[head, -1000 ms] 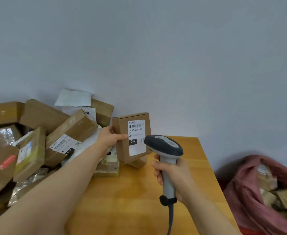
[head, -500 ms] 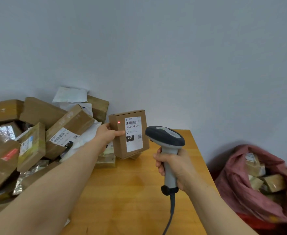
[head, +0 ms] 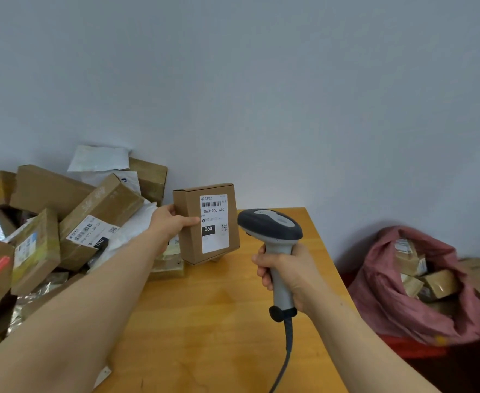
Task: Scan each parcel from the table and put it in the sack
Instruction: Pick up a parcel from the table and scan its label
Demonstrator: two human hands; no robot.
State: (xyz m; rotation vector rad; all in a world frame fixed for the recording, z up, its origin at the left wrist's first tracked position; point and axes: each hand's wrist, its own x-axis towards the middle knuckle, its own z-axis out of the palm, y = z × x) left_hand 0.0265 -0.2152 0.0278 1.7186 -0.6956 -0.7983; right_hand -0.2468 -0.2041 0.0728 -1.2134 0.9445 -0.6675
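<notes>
At frame centre the left hand (head: pixel 167 226) grips a small brown parcel (head: pixel 206 222) upright, label facing the camera, apparently just above the table (head: pixel 219 321). The right hand (head: pixel 289 276) clasps the scanner (head: pixel 271 231) beside it — the pink sack (head: pixel 403 302) sits lower right.

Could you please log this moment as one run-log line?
step: scan | left hand: holds box upright, label showing | right hand: grips scanner | sack: holds parcels, beside table
</notes>
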